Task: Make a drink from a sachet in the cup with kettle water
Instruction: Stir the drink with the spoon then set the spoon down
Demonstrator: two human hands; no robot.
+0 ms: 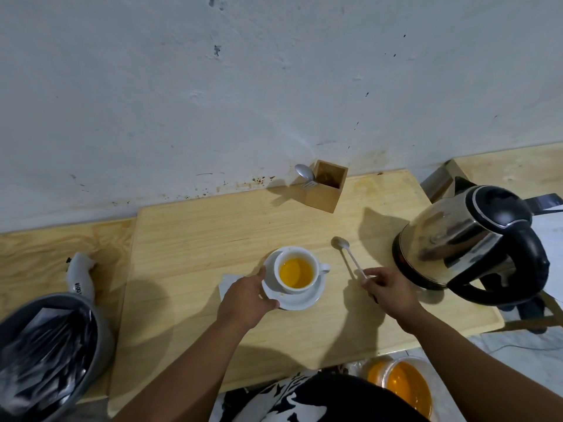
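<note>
A white cup (315, 275) holding orange drink stands on a white saucer (307, 301) in the middle of the wooden board. My left hand (246, 296) grips the saucer's left rim. A silvery sachet (227, 284) lies flat under that hand. My right hand (388, 292) pinches the handle end of a metal spoon (345, 249); the spoon's bowl rests on the board to the right of the cup. The steel kettle (466, 242) with a black handle stands at the right, close to my right hand.
A wooden holder (327, 193) with a spoon and a fork stands by the wall. At the left are a grey bin (100, 333) lined with a black bag and a white bottle (79, 275). A tub of orange liquid (402, 382) sits below the board's front edge.
</note>
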